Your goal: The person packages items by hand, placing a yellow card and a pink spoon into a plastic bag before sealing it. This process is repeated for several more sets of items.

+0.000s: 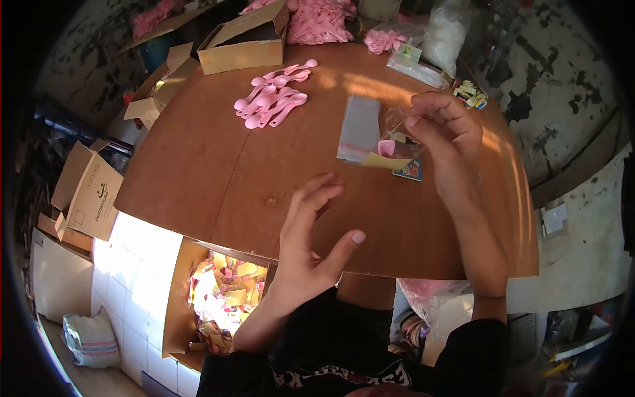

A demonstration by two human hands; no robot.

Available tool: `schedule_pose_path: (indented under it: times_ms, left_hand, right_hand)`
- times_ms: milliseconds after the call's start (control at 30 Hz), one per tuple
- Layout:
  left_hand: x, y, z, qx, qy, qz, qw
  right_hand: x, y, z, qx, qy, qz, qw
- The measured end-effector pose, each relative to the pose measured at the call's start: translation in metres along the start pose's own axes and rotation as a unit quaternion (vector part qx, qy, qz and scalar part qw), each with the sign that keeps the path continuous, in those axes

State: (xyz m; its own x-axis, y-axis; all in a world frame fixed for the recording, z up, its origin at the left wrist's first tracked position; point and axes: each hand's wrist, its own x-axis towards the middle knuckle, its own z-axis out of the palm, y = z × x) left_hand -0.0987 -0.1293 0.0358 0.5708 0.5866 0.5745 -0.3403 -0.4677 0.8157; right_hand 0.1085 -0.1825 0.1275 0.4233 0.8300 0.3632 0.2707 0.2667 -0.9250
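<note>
My right hand [451,126] is raised over the right part of the table, thumb and fingers pinched on the top of a clear plastic bag [397,122]. A pink scoop-like piece [386,147] and a yellow card strip [385,161] show at the bag's lower end. Beside it lies a stack of clear plastic sleeves [359,126]. A small blue printed card [409,171] is just below. My left hand [316,231] hovers near the table's front edge, its fingers apart and holding nothing. Farther back lies a pile of pink spoons [272,96].
An open cardboard box [241,56] stands at the table's back left. Bagged pink pieces [321,23] are behind it. Small printed cards [471,94] lie at the back right. Below the front edge, a box [173,298] holds many packed pieces. The brown table [178,172] has a curved far edge.
</note>
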Motion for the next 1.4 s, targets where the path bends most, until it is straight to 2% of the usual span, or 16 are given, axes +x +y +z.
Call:
schedule_pose_path:
  times_ms: [67, 133, 200, 300, 367, 500, 600, 700, 767, 800, 833, 867, 933, 1267, 1333, 1400]
  left_hand:
    - [0.003, 0.002, 0.003, 0.010, 0.005, 0.004, 1.000]
    - [0.011, 0.005, 0.005, 0.020, 0.013, 0.015, 1.000]
    - [0.021, 0.008, 0.005, 0.032, 0.018, 0.026, 0.999]
    - [0.032, 0.014, 0.008, 0.072, 0.019, 0.062, 0.995]
    - [0.032, 0.017, 0.011, -0.172, 0.004, -0.057, 0.984]
    - [0.028, 0.026, 0.013, -0.188, 0.047, -0.119, 0.974]
    - [0.027, 0.022, 0.013, -0.171, 0.032, -0.143, 0.974]
    - [0.026, 0.021, 0.014, -0.140, 0.039, -0.123, 0.982]
    - [0.025, 0.024, 0.013, -0.116, 0.038, -0.118, 0.985]
    - [0.026, 0.030, 0.012, -0.075, 0.032, -0.126, 0.989]
    - [0.027, 0.033, 0.012, -0.034, 0.025, -0.135, 0.990]
    - [0.027, 0.034, 0.012, -0.034, 0.025, -0.134, 0.990]
    - [0.028, 0.035, 0.011, 0.061, 0.003, -0.062, 0.996]
    - [0.024, 0.037, 0.016, 0.215, -0.033, 0.012, 0.976]
    - [0.025, 0.039, 0.015, 0.275, -0.068, 0.035, 0.958]
    - [0.024, 0.033, 0.014, 0.283, -0.089, 0.049, 0.954]
  right_hand:
    - [-0.004, -0.007, 0.006, 0.044, 0.137, -0.194, 0.970]
    - [-0.009, -0.005, 0.005, 0.011, 0.090, -0.157, 0.983]
    - [-0.020, -0.009, 0.013, 0.005, -0.074, -0.020, 0.997]
    - [-0.038, -0.016, 0.027, 0.034, -0.119, -0.011, 0.992]
    - [-0.043, -0.015, 0.028, 0.051, -0.114, -0.016, 0.992]
    - [-0.049, -0.013, 0.024, 0.071, -0.076, -0.015, 0.994]
    - [-0.051, -0.014, 0.019, 0.079, -0.057, -0.015, 0.995]
    - [-0.053, -0.013, 0.016, 0.087, -0.063, -0.018, 0.994]
    - [-0.051, -0.006, 0.016, 0.005, -0.012, -0.132, 0.991]
    - [-0.048, -0.008, 0.012, 0.004, -0.013, -0.133, 0.991]
    - [-0.044, -0.011, 0.007, -0.145, -0.026, -0.236, 0.961]
    - [-0.042, -0.016, 0.004, -0.288, -0.039, -0.331, 0.898]
    - [-0.047, -0.024, 0.011, -0.309, -0.030, -0.316, 0.897]
    - [-0.061, -0.020, 0.015, -0.461, -0.049, -0.340, 0.818]
    - [-0.063, -0.018, 0.016, -0.531, -0.043, -0.344, 0.773]
    - [-0.062, -0.015, 0.014, -0.525, -0.046, -0.344, 0.777]
